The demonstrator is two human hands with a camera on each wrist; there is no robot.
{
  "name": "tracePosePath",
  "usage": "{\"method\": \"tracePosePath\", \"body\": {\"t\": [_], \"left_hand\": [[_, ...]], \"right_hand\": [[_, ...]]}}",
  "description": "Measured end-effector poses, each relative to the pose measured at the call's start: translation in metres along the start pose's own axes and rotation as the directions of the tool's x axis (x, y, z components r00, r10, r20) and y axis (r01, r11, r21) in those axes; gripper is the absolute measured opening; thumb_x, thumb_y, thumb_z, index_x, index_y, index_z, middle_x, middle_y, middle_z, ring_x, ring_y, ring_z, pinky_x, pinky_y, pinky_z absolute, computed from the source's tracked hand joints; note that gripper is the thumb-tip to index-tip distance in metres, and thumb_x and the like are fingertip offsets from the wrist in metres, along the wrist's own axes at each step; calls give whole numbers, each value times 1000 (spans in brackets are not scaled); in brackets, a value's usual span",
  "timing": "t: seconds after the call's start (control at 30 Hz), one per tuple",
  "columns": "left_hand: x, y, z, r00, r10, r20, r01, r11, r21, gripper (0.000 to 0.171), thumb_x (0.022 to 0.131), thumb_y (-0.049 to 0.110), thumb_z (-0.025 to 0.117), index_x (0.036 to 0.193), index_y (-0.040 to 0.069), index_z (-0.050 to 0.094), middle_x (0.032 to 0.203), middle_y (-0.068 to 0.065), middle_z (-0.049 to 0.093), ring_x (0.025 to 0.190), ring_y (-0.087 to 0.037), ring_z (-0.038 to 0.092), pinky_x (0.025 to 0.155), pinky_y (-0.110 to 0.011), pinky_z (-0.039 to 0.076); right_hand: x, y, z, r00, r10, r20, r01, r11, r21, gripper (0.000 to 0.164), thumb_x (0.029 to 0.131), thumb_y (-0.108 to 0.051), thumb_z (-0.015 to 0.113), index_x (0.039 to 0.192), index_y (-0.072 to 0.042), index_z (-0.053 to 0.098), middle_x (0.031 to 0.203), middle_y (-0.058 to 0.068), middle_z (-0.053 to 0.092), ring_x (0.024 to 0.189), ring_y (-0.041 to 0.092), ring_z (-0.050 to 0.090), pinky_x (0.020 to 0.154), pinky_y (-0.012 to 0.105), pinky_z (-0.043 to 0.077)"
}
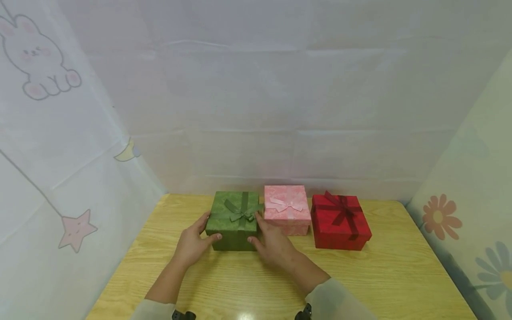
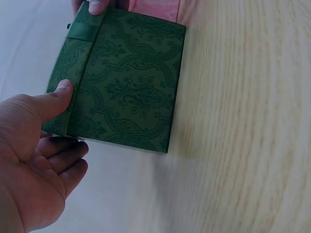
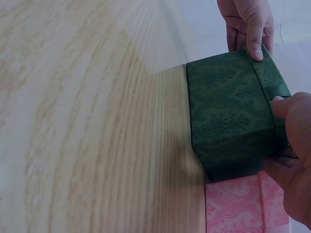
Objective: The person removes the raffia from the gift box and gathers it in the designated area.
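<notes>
A green gift box (image 1: pixel 234 229) with a green ribbon bow on its lid stands at the left of a row of boxes in the head view. My left hand (image 1: pixel 192 246) grips its left side, and in the left wrist view the thumb (image 2: pixel 59 97) presses the front edge of the lid. On the opposite side my right hand (image 1: pixel 276 246) holds the lid, its thumb at the front and fingers along the side. Close to that hand stands a pink gift box (image 1: pixel 286 213) with a pale pink bow. The lid looks closed on the green box.
A red gift box (image 1: pixel 339 224) with a dark red bow sits right of the pink one. All three boxes are near the back of the wooden table (image 1: pixel 384 271). White printed cloth (image 1: pixel 256 98) hangs behind and on both sides.
</notes>
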State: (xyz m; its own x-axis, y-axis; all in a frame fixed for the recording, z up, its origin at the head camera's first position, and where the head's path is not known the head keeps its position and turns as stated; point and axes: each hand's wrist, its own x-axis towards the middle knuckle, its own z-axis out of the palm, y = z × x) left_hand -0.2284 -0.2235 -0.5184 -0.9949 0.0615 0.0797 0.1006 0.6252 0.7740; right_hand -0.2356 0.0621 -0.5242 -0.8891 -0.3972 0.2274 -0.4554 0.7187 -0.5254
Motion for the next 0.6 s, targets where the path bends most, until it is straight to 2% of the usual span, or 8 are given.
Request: {"method": "tracePosePath", "body": {"t": [0.1,0.17,0.27,0.33,0.37,0.43,0.57,0.6], "left_hand": [[0,3,-3,1000,9,-13,-9,1000,6,95,89,45,82,165,20,31,160,-18,40,142,-41,45,106,-57,48],[0,5,-5,1000,17,-19,-17,1000,11,96,88,47,82,165,19,32,159,-19,40,142,-41,45,106,-57,48],[0,7,-6,1000,18,-22,-18,1000,12,96,88,49,82,165,21,32,160,-18,40,142,-40,45,104,-56,50],[-1,7,-7,1000,21,-19,-21,1000,10,96,88,51,81,165,22,32,160,-19,40,143,-39,45,102,-55,52],[-1,8,-7,1000,15,-19,-14,1000,8,95,88,52,81,165,25,33,160,-18,40,143,-38,45,101,-54,53],[-2,9,-7,1000,7,-18,-7,1000,-6,95,87,54,81,164,28,33,160,-17,40,143,-37,45,99,-52,54],[-4,12,-8,1000,-6,-21,5,999,-46,94,85,56,81,163,33,34,160,-15,41,144,-36,45,99,-53,55],[-4,12,-8,1000,-8,-24,6,998,-55,95,84,58,81,163,34,34,160,-14,41,144,-36,45,99,-53,54]], "right_hand": [[1,-1,-3,1000,-4,-10,5,1000,22,82,103,-46,64,166,-11,25,155,18,50,122,30,65,100,44,55],[1,-2,-5,1000,1,-15,-1,999,34,81,104,-46,63,166,-12,25,152,18,53,117,29,67,103,44,53],[1,-2,-9,1000,-3,-29,3,1000,18,79,104,-46,63,166,-14,26,130,18,68,99,23,70,100,44,55],[1,-2,-10,999,-12,-39,13,1000,12,79,103,-45,64,166,-13,27,123,18,71,87,20,69,100,45,55],[0,-3,-11,998,-23,-50,23,1000,-1,79,103,-45,65,165,-13,29,121,17,72,91,19,70,99,45,55],[0,-3,-13,997,-36,-67,36,999,-3,79,102,-45,66,165,-12,30,118,16,73,83,17,67,98,45,56],[-1,-1,-14,992,-63,-112,63,998,-2,78,101,-44,68,163,-11,33,85,9,70,64,12,58,79,40,59],[-1,0,-14,990,-68,-126,69,998,2,78,101,-44,68,163,-11,34,82,8,69,62,11,55,75,38,59]]}}
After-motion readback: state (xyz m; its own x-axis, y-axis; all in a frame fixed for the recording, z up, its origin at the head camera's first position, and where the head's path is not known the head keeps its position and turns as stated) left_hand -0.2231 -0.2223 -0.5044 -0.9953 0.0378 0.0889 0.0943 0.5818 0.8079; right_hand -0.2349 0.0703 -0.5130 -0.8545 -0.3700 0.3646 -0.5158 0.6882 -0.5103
